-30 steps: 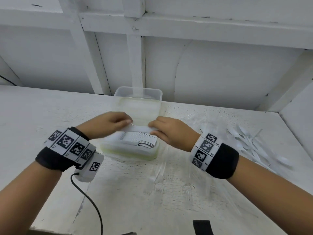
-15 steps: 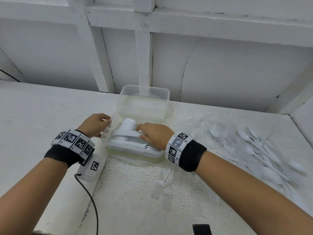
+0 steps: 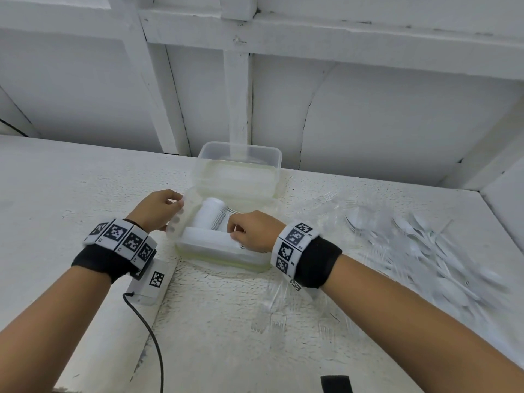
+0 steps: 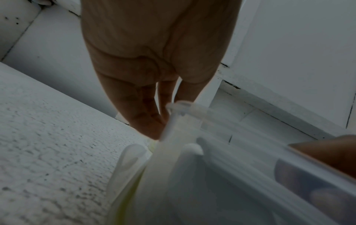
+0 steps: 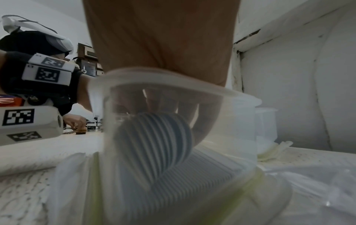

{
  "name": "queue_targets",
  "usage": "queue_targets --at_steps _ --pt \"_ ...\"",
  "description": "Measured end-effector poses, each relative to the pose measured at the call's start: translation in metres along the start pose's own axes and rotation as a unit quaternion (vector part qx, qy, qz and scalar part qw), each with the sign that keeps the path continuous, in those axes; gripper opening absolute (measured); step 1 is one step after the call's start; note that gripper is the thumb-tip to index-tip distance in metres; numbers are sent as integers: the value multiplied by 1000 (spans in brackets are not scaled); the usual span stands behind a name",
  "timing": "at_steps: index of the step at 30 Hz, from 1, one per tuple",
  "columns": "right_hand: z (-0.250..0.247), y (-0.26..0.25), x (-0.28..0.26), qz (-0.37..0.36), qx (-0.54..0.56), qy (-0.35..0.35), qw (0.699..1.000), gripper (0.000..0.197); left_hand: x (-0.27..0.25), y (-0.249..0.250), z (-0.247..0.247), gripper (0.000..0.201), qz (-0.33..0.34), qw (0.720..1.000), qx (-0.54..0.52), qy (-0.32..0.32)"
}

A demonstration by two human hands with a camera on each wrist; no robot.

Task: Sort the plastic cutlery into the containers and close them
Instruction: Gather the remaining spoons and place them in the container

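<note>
A clear plastic container (image 3: 221, 260) stands open at the table's middle, with stacks of white plastic cutlery (image 3: 209, 219) lying inside. My left hand (image 3: 167, 207) grips its left wall, fingertips showing through the plastic inside. My right hand (image 3: 249, 231) reaches in from the right, fingers curled on the near cutlery stack. In the right wrist view the fingers (image 5: 169, 103) sit on the ribbed cutlery stack (image 5: 154, 137) behind the container wall (image 5: 231, 121). The left wrist view shows my left hand's fingers (image 4: 154, 106) at the container rim (image 4: 192, 109).
A second clear container (image 3: 238, 165) stands open just behind the first, against the white wall. Loose white spoons (image 3: 425, 251) are spread over the table's right side. Clear forks (image 3: 283, 307) lie in front under my right wrist. A cabled white device (image 3: 150, 282) lies left.
A second ago both hands held a cutlery stack over the container. It now lies inside; my left hand has shifted to the container's left wall and my right stays on the stack.
</note>
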State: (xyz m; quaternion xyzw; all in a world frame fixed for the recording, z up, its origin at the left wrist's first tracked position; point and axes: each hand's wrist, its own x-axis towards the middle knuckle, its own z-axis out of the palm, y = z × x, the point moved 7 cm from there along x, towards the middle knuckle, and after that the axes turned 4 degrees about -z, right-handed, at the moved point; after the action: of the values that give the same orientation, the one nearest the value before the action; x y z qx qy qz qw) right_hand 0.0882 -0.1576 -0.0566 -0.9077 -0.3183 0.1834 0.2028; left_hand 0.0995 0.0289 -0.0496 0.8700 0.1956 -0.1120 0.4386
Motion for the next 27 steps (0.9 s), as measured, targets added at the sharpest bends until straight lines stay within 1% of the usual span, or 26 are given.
queue_targets --at_steps 5,11,13,15,18,20,22,25,27 --pt "-1 -2 2 -11 5 5 1000 22 0 0 0 26 2 1000 0 2" --pt "-5 3 2 1 1 26 1000 34 3 0 0 27 -2 1000 10 4" --pt "-6 3 0 4 8 34 999 35 2 2 -1 28 -2 1000 23 6" --pt "-10 4 -2 3 21 46 999 34 1 6 -4 31 10 998 60 22" --pt "-23 5 -8 -14 53 89 995 33 -7 20 -11 35 54 985 135 89" --pt "-36 6 -16 -27 72 126 989 31 -17 36 -14 33 102 978 129 128" --pt "-51 9 -29 -38 77 155 984 30 -31 56 -11 30 156 969 115 152" --pt "-70 24 -56 -39 49 177 982 29 -55 87 5 23 239 954 89 155" --pt "-80 43 -78 -18 31 185 982 29 -71 109 24 19 281 948 67 130"
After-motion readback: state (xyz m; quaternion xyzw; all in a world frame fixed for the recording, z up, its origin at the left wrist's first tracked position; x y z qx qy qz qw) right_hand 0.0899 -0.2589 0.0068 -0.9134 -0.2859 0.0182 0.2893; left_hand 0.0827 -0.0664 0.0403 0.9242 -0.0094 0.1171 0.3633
